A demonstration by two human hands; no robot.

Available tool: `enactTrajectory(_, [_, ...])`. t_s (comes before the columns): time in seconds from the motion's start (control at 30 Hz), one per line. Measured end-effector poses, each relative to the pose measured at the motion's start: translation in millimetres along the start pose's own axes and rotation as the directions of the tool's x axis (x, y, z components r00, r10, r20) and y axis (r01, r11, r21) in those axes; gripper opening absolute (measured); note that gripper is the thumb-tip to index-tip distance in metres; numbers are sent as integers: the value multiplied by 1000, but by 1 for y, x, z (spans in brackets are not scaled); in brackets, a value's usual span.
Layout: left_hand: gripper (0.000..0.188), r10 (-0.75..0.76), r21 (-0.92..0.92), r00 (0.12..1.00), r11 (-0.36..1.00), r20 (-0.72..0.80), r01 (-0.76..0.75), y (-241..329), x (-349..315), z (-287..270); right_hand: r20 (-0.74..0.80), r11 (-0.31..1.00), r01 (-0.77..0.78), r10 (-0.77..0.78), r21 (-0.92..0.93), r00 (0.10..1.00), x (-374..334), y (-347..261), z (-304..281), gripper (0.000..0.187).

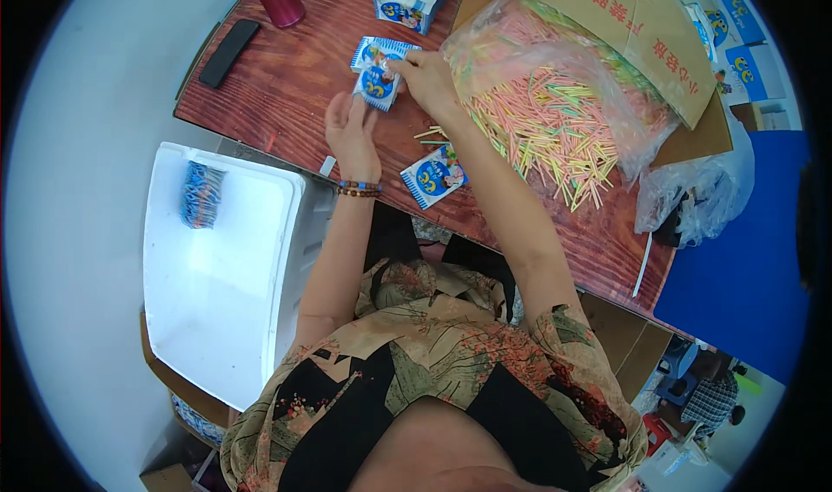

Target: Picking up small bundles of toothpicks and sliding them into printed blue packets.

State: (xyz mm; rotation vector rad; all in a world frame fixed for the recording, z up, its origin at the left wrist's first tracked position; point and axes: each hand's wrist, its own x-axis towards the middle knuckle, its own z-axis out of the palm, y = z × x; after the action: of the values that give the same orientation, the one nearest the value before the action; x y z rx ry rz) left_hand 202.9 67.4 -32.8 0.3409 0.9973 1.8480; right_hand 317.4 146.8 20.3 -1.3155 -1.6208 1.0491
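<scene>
A blue-and-white packet (374, 85) is tilted above the wooden table, pinched at its right side by the thumb and fingers of my right hand (425, 78). My left hand (351, 132), wearing a beaded bracelet, has its fingertips at the packet's lower left edge, gripping it there. Just behind lies another packet (368, 50), partly covered. Closer to me, a similar packet (433, 177) lies flat beneath my right forearm. To the right, a heap of thin pink, yellow and green sticks (555, 128) spills from a clear plastic bag (507, 42), with a few loose sticks near my right wrist.
A cardboard box (624, 33) stands behind the sticks. Stacked packets (407, 11), a dark phone-like object (230, 53) and a red cup (276, 0) occupy the table's far side. Left of me, a white bin (217, 310) holds a packet bundle (201, 196). Another person (715, 405) sits lower right.
</scene>
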Motion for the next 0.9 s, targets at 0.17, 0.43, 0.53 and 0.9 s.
enactTrajectory(0.17, [43, 317, 625, 931, 694, 181, -358, 8, -28, -11, -15, 975, -88, 87, -206, 996, 18, 21, -2, 25])
enactTrajectory(0.43, [27, 7, 805, 808, -98, 589, -586, 6, -78, -2, -96, 999, -18, 21, 35, 995, -36, 10, -43, 24])
enactTrajectory(0.53, [28, -36, 777, 783, -98, 621, -621, 0, -72, -6, -79, 999, -33, 29, -43, 996, -73, 16, -72, 22])
enactTrajectory(0.9, [20, 169, 607, 593, -47, 787, -793, 0, -71, -4, -98, 977, 71, -92, -201, 991, -126, 42, -79, 21])
